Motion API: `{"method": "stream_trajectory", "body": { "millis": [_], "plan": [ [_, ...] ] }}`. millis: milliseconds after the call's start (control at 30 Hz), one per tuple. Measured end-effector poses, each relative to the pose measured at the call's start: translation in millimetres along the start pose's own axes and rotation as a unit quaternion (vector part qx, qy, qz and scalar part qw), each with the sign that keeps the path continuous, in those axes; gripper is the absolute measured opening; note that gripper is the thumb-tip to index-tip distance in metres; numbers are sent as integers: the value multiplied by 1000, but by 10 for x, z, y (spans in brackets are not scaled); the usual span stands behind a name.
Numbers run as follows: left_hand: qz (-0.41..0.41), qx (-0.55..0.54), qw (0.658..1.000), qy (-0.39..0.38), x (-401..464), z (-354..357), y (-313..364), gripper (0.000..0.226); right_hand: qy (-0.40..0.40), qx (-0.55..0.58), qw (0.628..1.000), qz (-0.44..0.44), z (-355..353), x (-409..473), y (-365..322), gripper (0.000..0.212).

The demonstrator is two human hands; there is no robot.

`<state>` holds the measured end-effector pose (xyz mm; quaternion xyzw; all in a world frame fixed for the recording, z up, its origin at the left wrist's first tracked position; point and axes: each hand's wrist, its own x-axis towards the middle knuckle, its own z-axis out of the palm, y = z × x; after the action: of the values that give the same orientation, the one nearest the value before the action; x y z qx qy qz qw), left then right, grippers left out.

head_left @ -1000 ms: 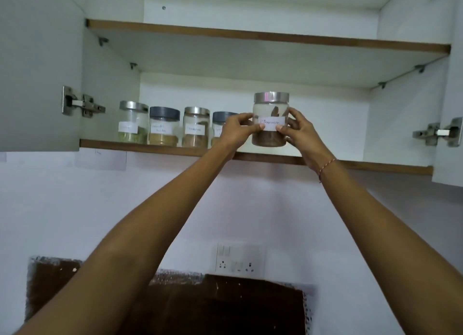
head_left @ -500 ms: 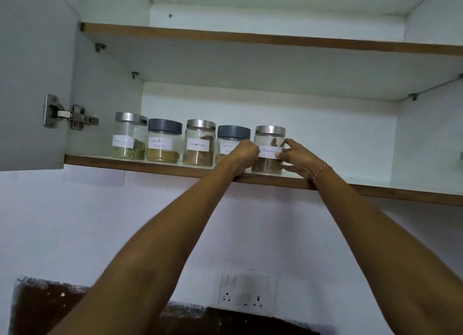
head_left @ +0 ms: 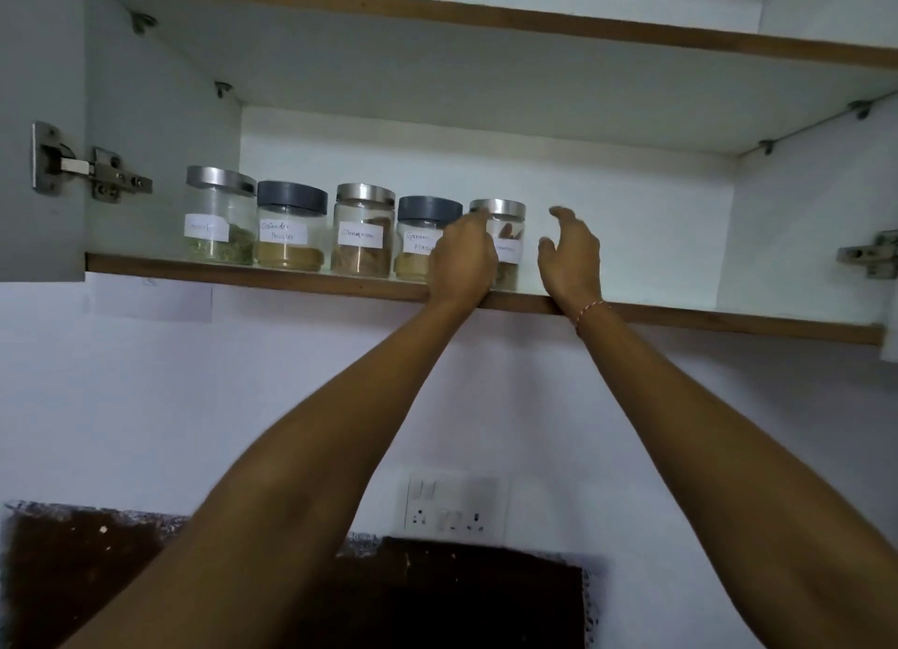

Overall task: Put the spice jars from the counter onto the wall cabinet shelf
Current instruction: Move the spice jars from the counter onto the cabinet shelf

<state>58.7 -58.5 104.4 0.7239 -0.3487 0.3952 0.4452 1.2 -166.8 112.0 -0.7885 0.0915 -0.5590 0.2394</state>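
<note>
Nearest to you, both your forearms reach up and away from the camera, past the switch plate on the wall below the cabinet. A thin thread band circles your right wrist, right at the shelf's front edge.

Your left hand is in front of the fifth jar, fingers curled against its left side and lid rim; whether that grip actually presses the glass, I cannot tell (the hand is blurred). Your right hand is spread wide, just beside the jar on its right, touching nothing.

The shelf carries five labelled jars upright in a row, close together. From the left: a steel-lidded one with green leaves, a grey-lidded one of yellow powder, a steel-lidded brown one, a grey-lidded one partly hidden by your left hand, then the fifth. Farther right the shelf is bare up to the right hinge.
</note>
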Motion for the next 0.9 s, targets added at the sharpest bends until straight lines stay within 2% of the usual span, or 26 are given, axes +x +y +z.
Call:
{"method": "stream_trajectory", "body": {
  "millis": [100,167,233,367,533,667,767,900],
  "plan": [
    [120,14,992,31,-433,39,28,50,84,-21,994,-68,-36,-496,-13,45],
    [138,21,990,23,-873,141,7,53,121,-32,988,-88,-57,-900,56,45],
    [126,1,992,-6,-1394,283,-41,54,124,-56,987,-90,-62,-1348,203,44],
    [45,-37,993,-107,-2533,514,-194,53,59,-111,992,-30,-63,-2353,624,43],
    [24,-9,969,-244,-3749,660,-438,49,-30,-152,986,69,-186,-3545,1107,44],
    [-3,2,942,-337,-4438,762,-537,50,-91,-192,967,138,-315,-4241,1440,46],
    [-52,8,917,-395,-4816,865,-577,52,-145,-226,946,180,-387,-4636,1709,48],
    [-106,-7,881,-461,-5200,1055,-689,54,-225,-221,920,232,-368,-5049,2064,54]
  ]
}}
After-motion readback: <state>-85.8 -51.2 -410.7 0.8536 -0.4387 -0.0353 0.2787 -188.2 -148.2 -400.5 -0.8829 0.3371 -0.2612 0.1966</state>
